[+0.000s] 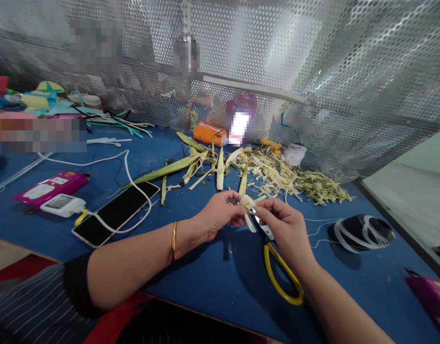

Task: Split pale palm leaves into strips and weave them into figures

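Note:
Between my fingertips, over the front of the blue table [212,267], is a pale folded leaf strip [247,202] with loose ends sticking out. My left hand [221,212] pinches it from one side and my right hand [282,224] from the other. Yellow-handled scissors [272,258] show just under the right hand, their handle loop toward me; they seem to lie on the table. Beyond the hands are longer green and pale leaf strips [220,169]. A heap of shredded leaf pieces [277,169] spreads to their right.
On the left lie a dark-screened phone [115,210], a white device with a cable [62,204] and a magenta packet [53,186]. A dark spool with white ribbon [361,233] stands at right. A perforated metal screen [241,57] rises behind, with an orange object [209,133] before it.

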Action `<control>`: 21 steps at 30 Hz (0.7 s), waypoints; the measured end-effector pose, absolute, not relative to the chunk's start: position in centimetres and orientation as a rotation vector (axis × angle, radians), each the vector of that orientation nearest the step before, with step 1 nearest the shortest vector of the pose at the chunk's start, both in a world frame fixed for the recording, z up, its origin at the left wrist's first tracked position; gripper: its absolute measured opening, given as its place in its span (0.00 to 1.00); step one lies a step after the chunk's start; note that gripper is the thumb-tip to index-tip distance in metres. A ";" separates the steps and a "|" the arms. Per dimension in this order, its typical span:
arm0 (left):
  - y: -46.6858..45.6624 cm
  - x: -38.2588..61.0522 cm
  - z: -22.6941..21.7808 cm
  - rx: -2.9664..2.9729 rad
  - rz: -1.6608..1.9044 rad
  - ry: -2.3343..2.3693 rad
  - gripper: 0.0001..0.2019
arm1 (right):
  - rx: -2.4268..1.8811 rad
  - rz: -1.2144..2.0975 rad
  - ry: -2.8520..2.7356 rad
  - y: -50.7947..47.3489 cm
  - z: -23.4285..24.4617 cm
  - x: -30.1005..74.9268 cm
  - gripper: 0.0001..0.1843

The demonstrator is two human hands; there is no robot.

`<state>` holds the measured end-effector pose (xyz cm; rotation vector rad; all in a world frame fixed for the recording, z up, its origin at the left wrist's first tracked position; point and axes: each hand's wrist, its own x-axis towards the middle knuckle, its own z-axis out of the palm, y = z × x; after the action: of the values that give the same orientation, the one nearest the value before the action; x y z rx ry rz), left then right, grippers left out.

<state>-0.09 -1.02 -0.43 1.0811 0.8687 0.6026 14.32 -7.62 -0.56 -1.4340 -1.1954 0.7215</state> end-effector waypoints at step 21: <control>-1.0 -0.2 -1.5 1.560 0.674 0.889 0.11 | -1.546 0.468 -1.444 -7.8 -1.8 14.9 0.05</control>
<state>-0.21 -0.97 -1.50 1.5602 0.8888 0.6738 14.86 -7.80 -1.85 -1.5464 -1.4436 0.4680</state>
